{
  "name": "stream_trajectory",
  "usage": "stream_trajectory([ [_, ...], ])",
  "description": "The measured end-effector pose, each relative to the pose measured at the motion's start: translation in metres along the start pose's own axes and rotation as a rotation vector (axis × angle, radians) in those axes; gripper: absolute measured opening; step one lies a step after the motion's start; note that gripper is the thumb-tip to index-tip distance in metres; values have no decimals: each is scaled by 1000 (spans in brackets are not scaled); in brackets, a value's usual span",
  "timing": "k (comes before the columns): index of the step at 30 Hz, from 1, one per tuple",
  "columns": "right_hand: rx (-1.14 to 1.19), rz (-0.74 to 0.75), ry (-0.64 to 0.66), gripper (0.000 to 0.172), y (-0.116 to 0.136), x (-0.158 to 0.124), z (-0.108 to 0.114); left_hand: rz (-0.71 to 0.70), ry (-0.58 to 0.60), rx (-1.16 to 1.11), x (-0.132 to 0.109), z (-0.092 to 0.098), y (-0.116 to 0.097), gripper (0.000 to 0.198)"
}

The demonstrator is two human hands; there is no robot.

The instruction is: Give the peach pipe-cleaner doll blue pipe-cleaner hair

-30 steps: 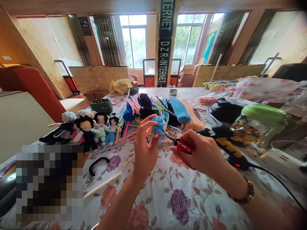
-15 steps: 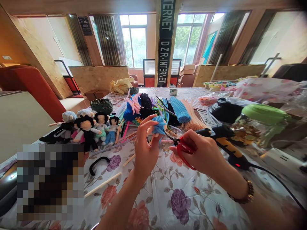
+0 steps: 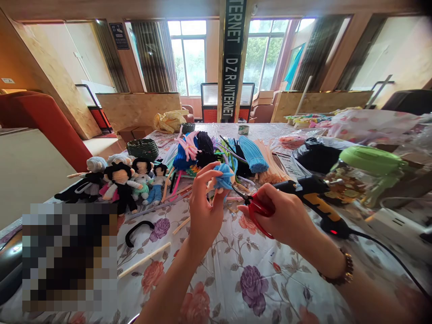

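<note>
My left hand [image 3: 206, 198] pinches a small doll head [image 3: 224, 175] with blue pipe-cleaner hair, lifted above the table. Its skin-coloured side is partly covered by my fingers. Red-handled scissors [image 3: 259, 212] sit in my right hand [image 3: 283, 216], which is closed around the grips. Their dark blades point left, with the tips close by the lower right of the blue hair; whether they touch it I cannot tell. Behind my hands lie bundles of pipe cleaners, among them a light blue bundle [image 3: 253, 154] and a peach bundle [image 3: 271, 163].
Several finished dolls [image 3: 122, 182] stand at the left. A black and yellow glue gun [image 3: 313, 202] with a lit red light lies right of my right hand, its cable trailing. A curved black pipe cleaner [image 3: 134, 230] and a cream stick [image 3: 145, 259] rest on the flowered tablecloth [image 3: 222, 288].
Very little differs. The right wrist has shifted slightly left, while both hands keep their grips and the scissors stay beside the blue hair.
</note>
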State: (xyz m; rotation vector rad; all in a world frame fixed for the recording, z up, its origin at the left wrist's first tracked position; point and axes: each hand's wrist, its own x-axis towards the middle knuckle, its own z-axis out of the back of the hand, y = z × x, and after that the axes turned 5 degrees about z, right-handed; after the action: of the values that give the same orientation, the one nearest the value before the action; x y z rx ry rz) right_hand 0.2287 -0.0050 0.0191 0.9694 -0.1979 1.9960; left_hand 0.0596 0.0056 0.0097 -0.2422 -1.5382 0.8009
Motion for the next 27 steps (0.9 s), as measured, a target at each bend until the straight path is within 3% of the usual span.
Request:
stream_trajectory([
  [27, 0, 6, -33, 38, 4, 0, -1, 8, -9, -32, 1, 0, 0, 24],
])
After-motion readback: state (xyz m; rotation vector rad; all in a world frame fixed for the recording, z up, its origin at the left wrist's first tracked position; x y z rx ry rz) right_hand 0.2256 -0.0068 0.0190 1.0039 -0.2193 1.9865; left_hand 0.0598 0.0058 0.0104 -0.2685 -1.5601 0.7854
